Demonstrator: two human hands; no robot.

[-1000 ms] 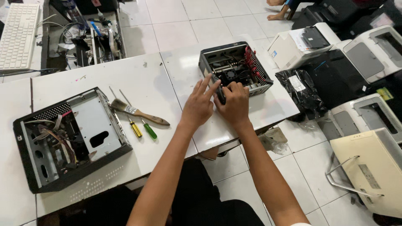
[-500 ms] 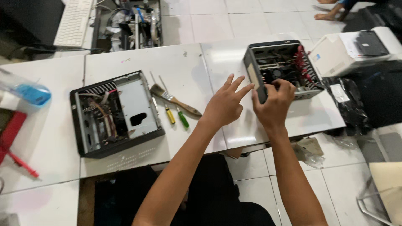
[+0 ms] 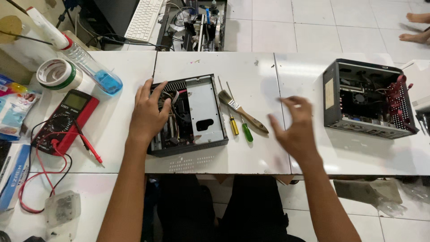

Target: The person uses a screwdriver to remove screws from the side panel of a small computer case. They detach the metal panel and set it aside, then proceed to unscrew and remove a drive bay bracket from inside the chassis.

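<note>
Fingers of the left hand (image 3: 148, 114) spread flat over the left side of an open small computer case (image 3: 190, 114), palm down on its cables and parts, pressing rather than gripping. This case sits on the white table (image 3: 251, 71) straight ahead of the person, near the front edge. Just right of it lie a paintbrush (image 3: 242, 112) and 2 screwdrivers, one with a yellow handle (image 3: 234, 125), one with a green handle (image 3: 247, 132). The right hand (image 3: 293, 127) hovers above the table to the right of these tools, blurred, fingers loosely curled and open, holding nothing. A second open case (image 3: 369, 98) stands well apart at the far right. A red multimeter (image 3: 67, 118) lies to the left.
</note>
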